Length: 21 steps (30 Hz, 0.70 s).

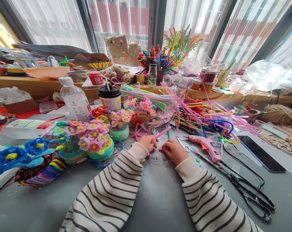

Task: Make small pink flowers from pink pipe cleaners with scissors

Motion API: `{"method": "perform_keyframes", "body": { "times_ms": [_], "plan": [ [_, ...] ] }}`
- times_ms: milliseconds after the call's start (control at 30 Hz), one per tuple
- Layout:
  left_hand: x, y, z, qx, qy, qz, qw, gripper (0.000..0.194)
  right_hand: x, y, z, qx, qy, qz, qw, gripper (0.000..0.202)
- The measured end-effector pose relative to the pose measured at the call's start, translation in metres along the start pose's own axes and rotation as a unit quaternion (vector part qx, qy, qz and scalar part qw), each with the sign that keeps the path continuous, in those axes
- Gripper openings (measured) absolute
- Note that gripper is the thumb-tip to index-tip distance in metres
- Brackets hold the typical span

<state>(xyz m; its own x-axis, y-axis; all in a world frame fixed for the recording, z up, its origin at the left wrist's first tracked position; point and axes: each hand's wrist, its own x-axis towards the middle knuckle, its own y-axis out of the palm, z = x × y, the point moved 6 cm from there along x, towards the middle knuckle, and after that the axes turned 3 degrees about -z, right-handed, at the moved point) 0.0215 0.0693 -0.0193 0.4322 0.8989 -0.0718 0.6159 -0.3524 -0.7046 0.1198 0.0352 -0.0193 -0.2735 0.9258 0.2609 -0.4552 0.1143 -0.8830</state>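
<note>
A pink pipe cleaner [164, 132] sticks out to the upper right from my left hand [148, 143], whose fingers are closed on it. Across a small gap, my right hand [174, 151] is in a pinch over the grey table. A speck of pink shows at its fingertips, too small to name. Pink and green fuzz and glitter are scattered between and below the hands. Small scissors [183, 144] and a pink glue gun [207, 146] lie to the right of my right hand. Left of my left hand stand pots of pink pipe-cleaner flowers [95, 135].
Large black-handled scissors [249, 196] and a phone [262, 153] lie at right. Behind the hands is a heap of loose pipe cleaners [204, 112]. A lidded cup [109, 96] and a plastic bottle [74, 100] stand at left, near blue flowers [15, 156].
</note>
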Motion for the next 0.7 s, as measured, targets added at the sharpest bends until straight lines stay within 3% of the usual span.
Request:
{"method": "perform_keyframes", "body": {
  "times_ms": [100, 267, 367, 500, 700],
  "plan": [
    [0.0, -0.002, -0.002, 0.016, 0.019, -0.008, 1.0, 0.025, -0.001, -0.01, -0.013, 0.002, 0.021, 0.012, 1.0, 0.014],
    [0.002, -0.002, 0.0, 0.033, 0.035, -0.009, 0.999, 0.026, -0.016, -0.023, -0.013, 0.075, -0.027, 0.137, 0.987, 0.035],
    [0.002, 0.0, 0.001, 0.037, 0.039, -0.008, 0.999, 0.026, -0.019, -0.022, -0.013, 0.055, -0.028, 0.153, 0.986, 0.033],
    [0.002, 0.001, 0.001, 0.037, 0.04, -0.002, 0.999, 0.027, -0.011, -0.011, -0.009, 0.0, -0.024, 0.084, 0.996, 0.011],
    [0.003, -0.005, -0.005, 0.092, 0.077, -0.035, 0.992, 0.027, -0.003, -0.01, -0.015, 0.053, 0.016, -0.07, 0.996, 0.022]
  ]
}}
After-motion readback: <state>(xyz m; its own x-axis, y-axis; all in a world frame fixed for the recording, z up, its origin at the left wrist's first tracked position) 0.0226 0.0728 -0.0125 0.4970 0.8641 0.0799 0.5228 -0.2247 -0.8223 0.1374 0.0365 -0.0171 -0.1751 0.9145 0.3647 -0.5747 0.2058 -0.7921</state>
